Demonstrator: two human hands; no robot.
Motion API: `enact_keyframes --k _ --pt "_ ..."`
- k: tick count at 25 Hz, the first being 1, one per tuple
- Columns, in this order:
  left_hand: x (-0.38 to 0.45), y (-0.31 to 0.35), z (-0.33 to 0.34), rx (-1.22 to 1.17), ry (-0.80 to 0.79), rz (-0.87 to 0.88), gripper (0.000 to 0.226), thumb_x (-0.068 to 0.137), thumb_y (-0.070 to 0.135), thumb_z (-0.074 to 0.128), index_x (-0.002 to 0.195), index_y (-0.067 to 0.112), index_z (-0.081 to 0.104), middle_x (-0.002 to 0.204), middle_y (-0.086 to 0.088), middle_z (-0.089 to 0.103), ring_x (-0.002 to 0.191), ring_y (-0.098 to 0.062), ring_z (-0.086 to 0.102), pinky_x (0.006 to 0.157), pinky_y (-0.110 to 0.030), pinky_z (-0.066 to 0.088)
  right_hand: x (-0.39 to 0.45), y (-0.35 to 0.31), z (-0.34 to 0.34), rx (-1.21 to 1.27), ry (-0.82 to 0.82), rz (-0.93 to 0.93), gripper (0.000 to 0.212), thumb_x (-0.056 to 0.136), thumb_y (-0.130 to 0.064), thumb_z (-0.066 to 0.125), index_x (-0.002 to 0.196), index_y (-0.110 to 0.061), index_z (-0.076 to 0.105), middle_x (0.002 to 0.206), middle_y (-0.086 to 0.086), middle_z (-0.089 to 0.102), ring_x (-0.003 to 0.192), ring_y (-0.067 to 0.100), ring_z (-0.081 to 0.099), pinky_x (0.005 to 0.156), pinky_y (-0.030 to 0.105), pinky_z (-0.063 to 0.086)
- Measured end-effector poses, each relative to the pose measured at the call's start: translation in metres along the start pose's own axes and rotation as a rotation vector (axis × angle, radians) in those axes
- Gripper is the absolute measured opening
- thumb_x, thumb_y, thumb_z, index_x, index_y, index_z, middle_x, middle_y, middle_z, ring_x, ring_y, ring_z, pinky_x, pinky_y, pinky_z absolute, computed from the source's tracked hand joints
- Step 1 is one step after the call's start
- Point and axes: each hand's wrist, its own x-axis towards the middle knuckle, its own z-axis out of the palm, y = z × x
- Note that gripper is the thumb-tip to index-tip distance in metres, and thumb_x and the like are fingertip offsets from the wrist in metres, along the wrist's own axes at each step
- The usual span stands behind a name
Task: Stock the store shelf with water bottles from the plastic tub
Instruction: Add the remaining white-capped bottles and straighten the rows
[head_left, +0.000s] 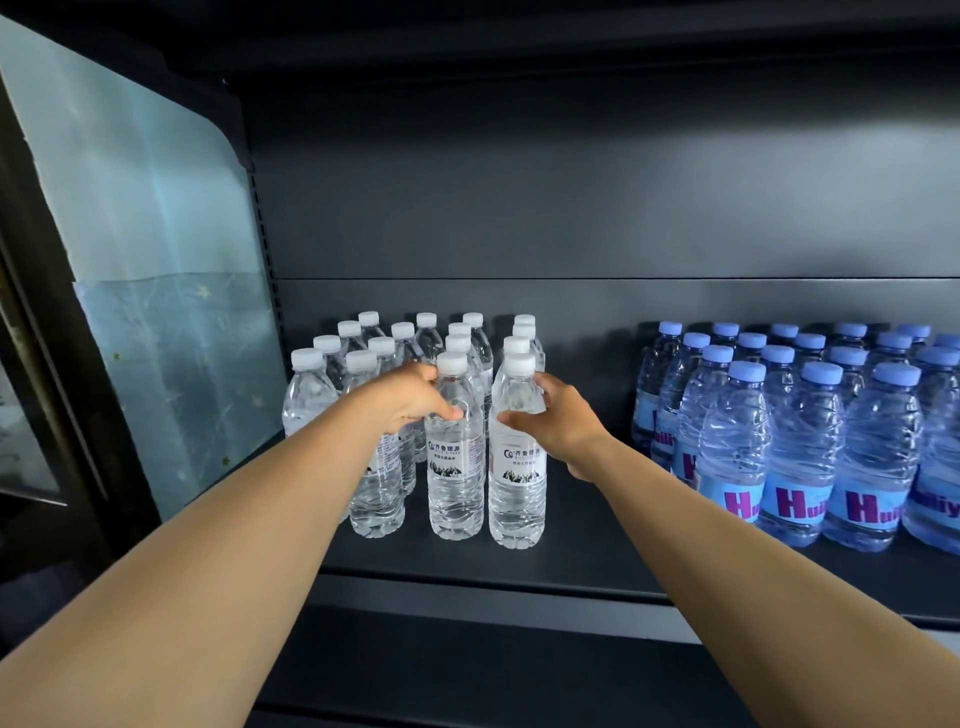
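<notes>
Bottles going onto the dark shelf (597, 545), two at once. Left hand (410, 397) is wrapped around the shoulder of one clear bottle (454, 467), thumb across its front; right hand (558, 421) is curled round the upper part of the second clear bottle (517, 478) just beside it. Both bottles stand upright with bases on the shelf, at the front of two columns in the white-capped group (415, 343). The two left columns end further back, so front edge is uneven; a separate block of blue-capped bottles (810, 415) sits well apart to the right. Plastic tub is not in view. Judgement: step in hand is setting down and squaring the pair before release. To do it well, keep both vertical, press them back until they touch the bottles behind, labels facing out, then let fingers open straight sideways so nothing gets tipped. The grip is high on the bottles, so any sideways drag could topple one and knock the neighbours. The gap toward the blue block leaves room for more columns, so task looks partway done.
</notes>
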Motion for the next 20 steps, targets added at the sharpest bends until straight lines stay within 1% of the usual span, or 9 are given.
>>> enact_keyframes --k 5,10,12,15,17,20 --pt "0.001 -0.002 -0.001 -0.023 -0.013 -0.011 0.074 0.071 0.007 0.075 0.138 0.009 0.042 0.137 -0.009 0.051 0.124 -0.025 0.05 0.109 -0.041 0.038 -0.001 0.0 -0.001 -0.013 -0.007 0.021 0.073 0.074 -0.036 0.076 0.138 -0.022 0.043 0.134 0.002 0.056 0.12 0.024 0.056 0.099 0.045 0.048" --pt "0.0 -0.001 0.0 -0.049 -0.017 -0.007 0.082 0.075 0.003 0.072 0.145 0.009 0.03 0.148 -0.011 0.037 0.135 -0.027 0.039 0.114 -0.038 0.03 -0.002 -0.004 0.001 -0.008 -0.018 0.007 0.068 0.077 -0.034 0.074 0.137 -0.021 0.043 0.133 0.002 0.056 0.12 0.024 0.055 0.099 0.045 0.048" --pt "0.0 0.0 0.0 -0.022 -0.009 0.0 0.083 0.075 0.006 0.073 0.145 0.009 0.029 0.149 -0.011 0.035 0.136 -0.027 0.037 0.115 -0.04 0.029 -0.004 -0.006 0.0 -0.01 -0.01 0.009 0.064 0.08 -0.032 0.073 0.136 -0.02 0.044 0.132 0.003 0.056 0.118 0.024 0.055 0.098 0.044 0.048" --pt "-0.003 -0.001 0.0 0.014 0.024 0.002 0.085 0.071 0.013 0.077 0.144 0.01 0.032 0.148 -0.01 0.038 0.134 -0.027 0.039 0.114 -0.044 0.031 -0.008 -0.006 -0.001 -0.018 0.029 0.01 0.061 0.083 -0.03 0.07 0.136 -0.018 0.043 0.132 0.004 0.056 0.116 0.023 0.056 0.093 0.035 0.049" --pt "-0.003 -0.002 0.001 0.028 0.042 0.005 0.086 0.069 0.016 0.079 0.143 0.011 0.034 0.147 -0.008 0.04 0.134 -0.027 0.039 0.113 -0.044 0.032 -0.011 -0.008 -0.001 -0.03 0.044 -0.003 0.064 0.085 -0.029 0.069 0.14 -0.018 0.039 0.138 0.003 0.051 0.12 0.023 0.053 0.086 0.029 0.046" --pt "-0.003 -0.002 0.002 0.045 0.057 0.015 0.085 0.071 0.017 0.078 0.143 0.011 0.034 0.147 -0.008 0.039 0.134 -0.027 0.039 0.113 -0.044 0.032 -0.011 -0.011 0.001 -0.041 0.032 0.008 0.069 0.085 -0.029 0.069 0.144 -0.019 0.034 0.143 0.003 0.046 0.124 0.024 0.05 0.081 0.026 0.043"
